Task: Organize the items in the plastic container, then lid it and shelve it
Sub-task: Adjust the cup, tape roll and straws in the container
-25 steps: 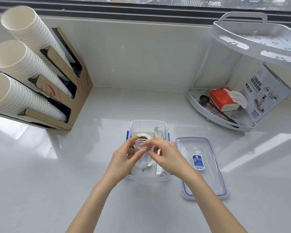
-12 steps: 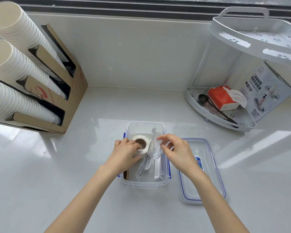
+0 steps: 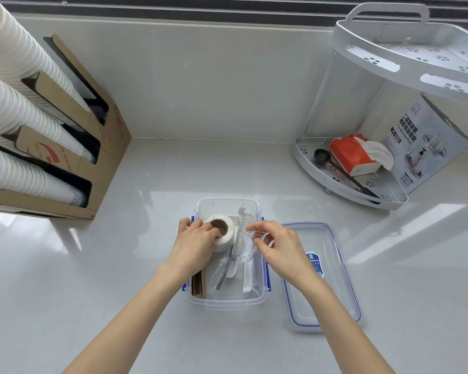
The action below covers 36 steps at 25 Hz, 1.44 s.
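Observation:
A clear plastic container (image 3: 227, 302) with blue clips stands on the white counter in front of me. Inside lie a white tape roll (image 3: 223, 228), wrapped cutlery (image 3: 224, 268), a brown cardboard piece (image 3: 199, 286) and white sticks (image 3: 247, 279). My left hand (image 3: 195, 245) grips the tape roll at the container's left side. Over the container's right half, my right hand (image 3: 277, 245) holds a small clear plastic cup (image 3: 245, 244), tilted. The clear lid (image 3: 319, 276), blue-rimmed with a blue label, lies flat just right of the container.
A cardboard dispenser (image 3: 73, 147) holding stacks of white paper cups (image 3: 14, 103) stands at the left. At the back right is a white two-tier corner shelf (image 3: 362, 182) with a red tissue pack (image 3: 354, 155), a dark scoop (image 3: 322, 156) and a printed box (image 3: 422, 147).
Both hands held the clear cup together; now my left hand has gone to the tape roll and my right hand alone carries the cup to the right side.

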### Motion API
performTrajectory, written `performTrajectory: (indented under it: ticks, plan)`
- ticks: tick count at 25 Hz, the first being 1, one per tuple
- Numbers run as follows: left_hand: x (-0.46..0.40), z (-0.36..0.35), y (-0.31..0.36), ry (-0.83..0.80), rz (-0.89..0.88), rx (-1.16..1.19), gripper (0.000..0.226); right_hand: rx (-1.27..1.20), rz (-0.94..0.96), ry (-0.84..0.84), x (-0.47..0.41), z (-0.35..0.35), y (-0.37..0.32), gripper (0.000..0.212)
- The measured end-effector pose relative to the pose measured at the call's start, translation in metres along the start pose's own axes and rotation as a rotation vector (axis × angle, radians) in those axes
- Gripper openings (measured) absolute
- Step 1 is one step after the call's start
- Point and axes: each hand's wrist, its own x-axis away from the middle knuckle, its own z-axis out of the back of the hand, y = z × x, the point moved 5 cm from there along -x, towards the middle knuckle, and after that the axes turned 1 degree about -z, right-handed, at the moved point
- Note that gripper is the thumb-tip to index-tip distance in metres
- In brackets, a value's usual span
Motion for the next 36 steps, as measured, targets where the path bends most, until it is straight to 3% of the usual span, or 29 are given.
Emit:
performTrajectory:
  ticks: [18,21,25,30,36]
  plan:
    - [-0.007,-0.003,-0.012,0.148,-0.026,-0.056,0.028,-0.036,-0.021,-0.014,0.001,-0.008,0.000,0.025]
    - [0.006,-0.005,-0.017,0.163,0.014,0.082,0.036,-0.058,-0.012,-0.027,0.001,-0.015,-0.005,0.025]
    - [0.031,-0.005,-0.024,0.014,0.165,0.225,0.078,-0.079,0.004,-0.063,0.002,-0.031,-0.013,0.021]
    - [0.043,-0.008,-0.029,-0.054,0.259,0.299,0.091,0.014,-0.007,-0.173,0.004,-0.055,-0.015,0.020]
    - [0.047,-0.011,-0.019,-0.066,0.235,0.308,0.090,0.229,0.001,-0.237,-0.001,-0.059,-0.014,0.037]
